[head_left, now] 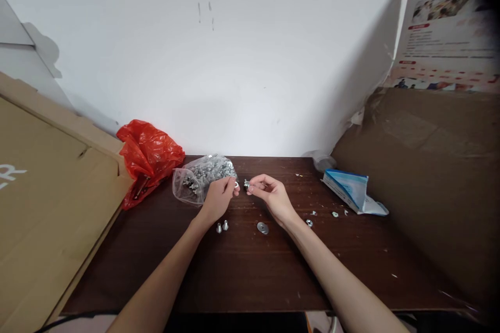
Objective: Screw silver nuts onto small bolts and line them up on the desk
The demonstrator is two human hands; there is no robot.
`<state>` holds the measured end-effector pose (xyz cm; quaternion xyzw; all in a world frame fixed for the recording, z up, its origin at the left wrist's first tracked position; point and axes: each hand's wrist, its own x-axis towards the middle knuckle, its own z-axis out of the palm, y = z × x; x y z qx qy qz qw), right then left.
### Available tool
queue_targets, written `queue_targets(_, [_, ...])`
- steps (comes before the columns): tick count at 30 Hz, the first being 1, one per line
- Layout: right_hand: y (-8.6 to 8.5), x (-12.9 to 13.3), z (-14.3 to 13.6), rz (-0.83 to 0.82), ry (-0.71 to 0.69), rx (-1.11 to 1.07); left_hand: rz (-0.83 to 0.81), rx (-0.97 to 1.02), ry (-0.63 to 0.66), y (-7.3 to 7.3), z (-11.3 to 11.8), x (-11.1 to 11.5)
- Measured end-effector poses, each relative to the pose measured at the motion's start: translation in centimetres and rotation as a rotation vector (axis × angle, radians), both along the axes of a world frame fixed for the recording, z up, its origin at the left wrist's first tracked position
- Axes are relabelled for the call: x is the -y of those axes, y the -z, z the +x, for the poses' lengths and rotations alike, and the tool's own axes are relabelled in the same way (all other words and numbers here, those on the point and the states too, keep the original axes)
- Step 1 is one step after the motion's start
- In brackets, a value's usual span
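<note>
Over the middle of the dark brown table, my left hand [219, 196] pinches a small silver ring [236, 184] that looks like a washer. Facing it a short way apart, my right hand [271, 193] grips a small metal fitting [246, 184] with a short prong; its exact kind is too small to tell. A clear plastic bag [183, 187] full of small metal parts lies just behind my left hand. Two silver cone-shaped pieces [222, 227] stand below that hand. Flat round washers [263, 228] lie overlapping between my forearms.
A red plastic bag [150, 153] sits at the back left beside a cardboard box [58, 197]. On the right are a blue-and-white packet [347, 190], a clear round container [323, 161], several small metal bits [335, 214] and a cardboard panel [425, 166]. A white wall [250, 62] closes off the back.
</note>
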<state>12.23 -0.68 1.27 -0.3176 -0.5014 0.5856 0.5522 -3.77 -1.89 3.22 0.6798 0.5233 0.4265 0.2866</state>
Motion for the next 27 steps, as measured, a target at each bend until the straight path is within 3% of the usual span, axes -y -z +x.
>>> queue_targets(7, [0.2, -0.9, 0.5, -0.347, -0.014, -0.424, 0.008, 0.084, -0.056, 0.7, -0.5, -0.7])
queue_targets(11, [0.0, -1.2, 1.0, -0.436, -0.060, -0.572, 0.006, 0.067, -0.038, 0.3, -0.4, -0.4])
queue_targets(18, [0.1, -0.9, 1.0, -0.440, -0.074, -0.376, 0.085, 0.007, 0.006, 0.0, -0.4, -0.1])
queue_targets(22, [0.0, -0.6, 1.0, -0.321, -0.058, -0.215, 0.027, 0.096, 0.098, 0.6, -0.4, -0.3])
queue_targets(27, [-0.1, -0.2, 0.7, -0.251, -0.148, -0.073, 0.057, 0.136, 0.147, 0.9, 0.0, -0.2])
